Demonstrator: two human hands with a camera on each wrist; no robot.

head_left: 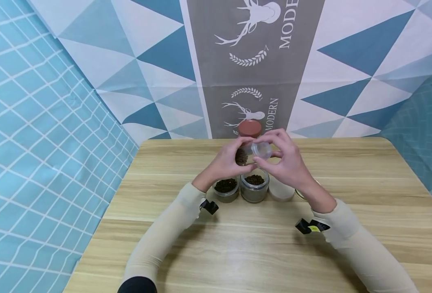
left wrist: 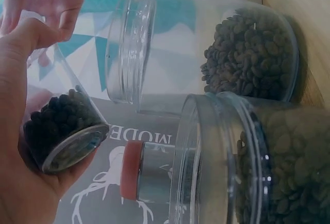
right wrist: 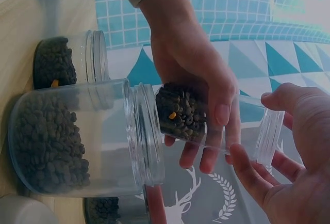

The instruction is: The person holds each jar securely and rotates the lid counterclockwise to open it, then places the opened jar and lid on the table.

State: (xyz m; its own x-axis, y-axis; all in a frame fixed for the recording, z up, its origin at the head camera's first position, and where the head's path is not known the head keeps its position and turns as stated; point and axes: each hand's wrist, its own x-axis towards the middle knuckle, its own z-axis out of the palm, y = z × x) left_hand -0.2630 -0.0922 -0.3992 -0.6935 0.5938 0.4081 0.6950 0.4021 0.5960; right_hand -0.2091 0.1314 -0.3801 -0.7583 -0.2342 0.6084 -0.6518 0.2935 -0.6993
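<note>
My left hand (head_left: 224, 160) grips a small clear jar (right wrist: 209, 118), tilted above the other jars. Dark beans (right wrist: 180, 110) lie at its base end, with a small orange bit among them. Round the jar's clear ribbed cap (head_left: 261, 150), my right hand (head_left: 283, 158) curls its thumb and fingers. Below the hands stands a wide-mouthed glass jar (head_left: 254, 192) of beans without a lid. To its left is a shorter jar (head_left: 226, 191), also uncovered and holding dark beans. In the left wrist view, both uncovered jars appear close to the held jar (left wrist: 67, 131).
Behind the hands stands a jar with a red lid (head_left: 250, 128). A whitish round lid (head_left: 281, 191) lies right of the wide-mouthed jar, and a gold-rimmed round piece (head_left: 301, 195) is partly hidden by my right wrist. The wooden table (head_left: 237, 252) meets a patterned cloth backdrop.
</note>
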